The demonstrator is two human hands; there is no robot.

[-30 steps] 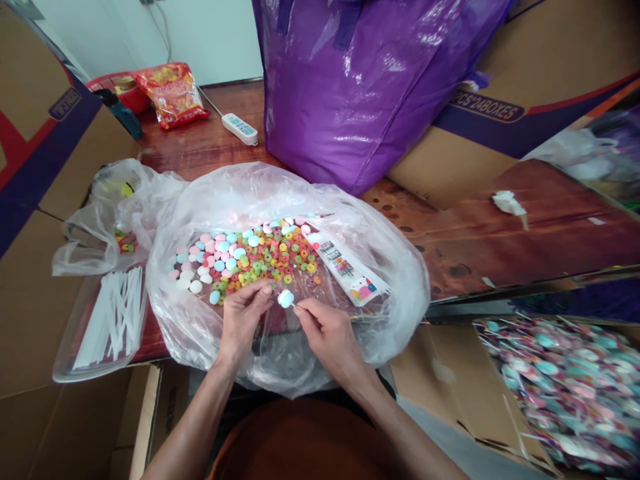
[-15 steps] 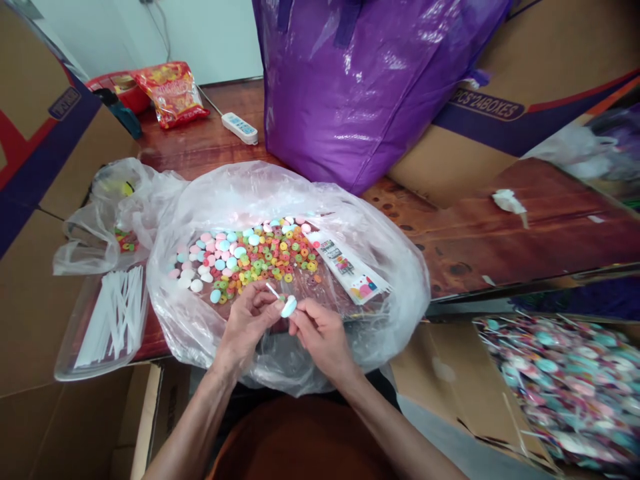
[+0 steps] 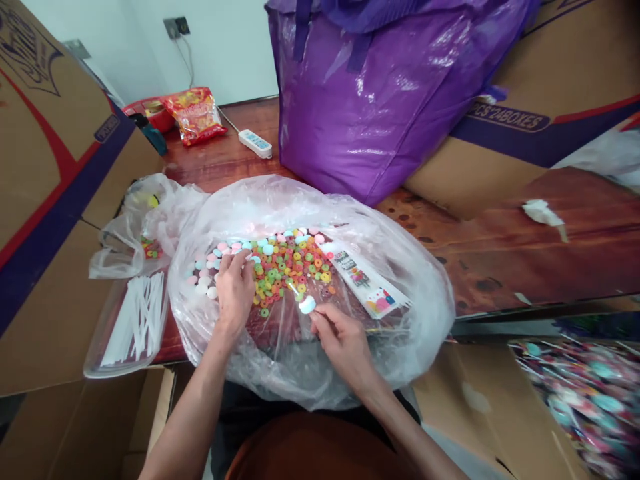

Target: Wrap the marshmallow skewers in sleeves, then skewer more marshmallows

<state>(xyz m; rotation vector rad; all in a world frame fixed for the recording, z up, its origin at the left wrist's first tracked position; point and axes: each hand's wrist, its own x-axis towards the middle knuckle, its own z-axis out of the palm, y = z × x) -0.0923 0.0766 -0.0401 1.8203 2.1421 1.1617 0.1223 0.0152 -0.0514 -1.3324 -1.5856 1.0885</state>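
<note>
A big clear plastic bag [image 3: 400, 267] lies open on the wooden table, holding a heap of small ring candies [image 3: 290, 267] and round pastel candies [image 3: 210, 263]. My left hand [image 3: 234, 288] reaches into the pastel pile, fingers curled over the candies there. My right hand [image 3: 343, 340] pinches a white stick with a pale round candy [image 3: 307, 305] on its end, held just above the bag's near side. A printed paper strip [image 3: 367, 283] lies in the bag to the right of the rings.
A clear tray of white sticks [image 3: 140, 320] sits at the left table edge beside a smaller plastic bag [image 3: 130, 227]. A purple tote [image 3: 380, 100], cardboard boxes [image 3: 55, 180], a red snack packet [image 3: 196, 115] and a power strip [image 3: 255, 142] stand behind. A box of wrapped lollipops [image 3: 585, 393] is lower right.
My left hand has left the stick and moved forward-left into the pastel candies. My right hand keeps the stick with the candy on it. The camera has tilted up slightly.
</note>
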